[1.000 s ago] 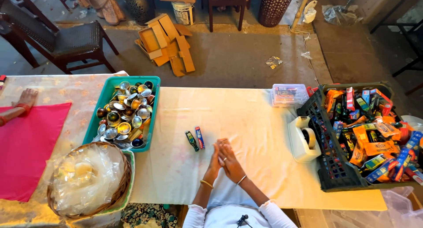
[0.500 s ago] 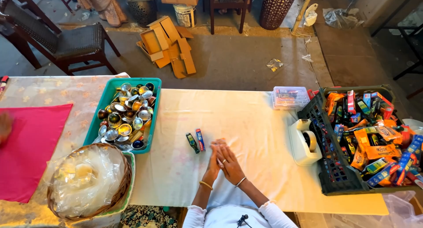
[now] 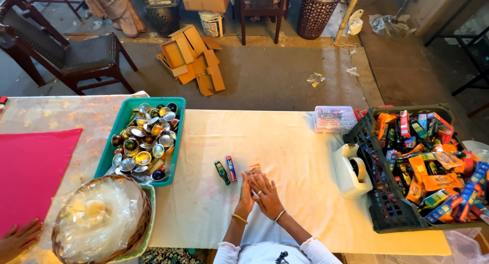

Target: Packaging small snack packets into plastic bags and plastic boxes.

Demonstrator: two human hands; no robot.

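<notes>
Pressing together on the white cloth point(image 3: 285, 157), the left hand point(image 3: 246, 190) and right hand point(image 3: 266, 192) wrap around something small and orange point(image 3: 254, 167); how tight the grip is, I cannot tell. Just left of the hands lie a green packet point(image 3: 221, 173) and a blue packet point(image 3: 231, 168). Far right sits a black crate point(image 3: 377, 203).
</notes>
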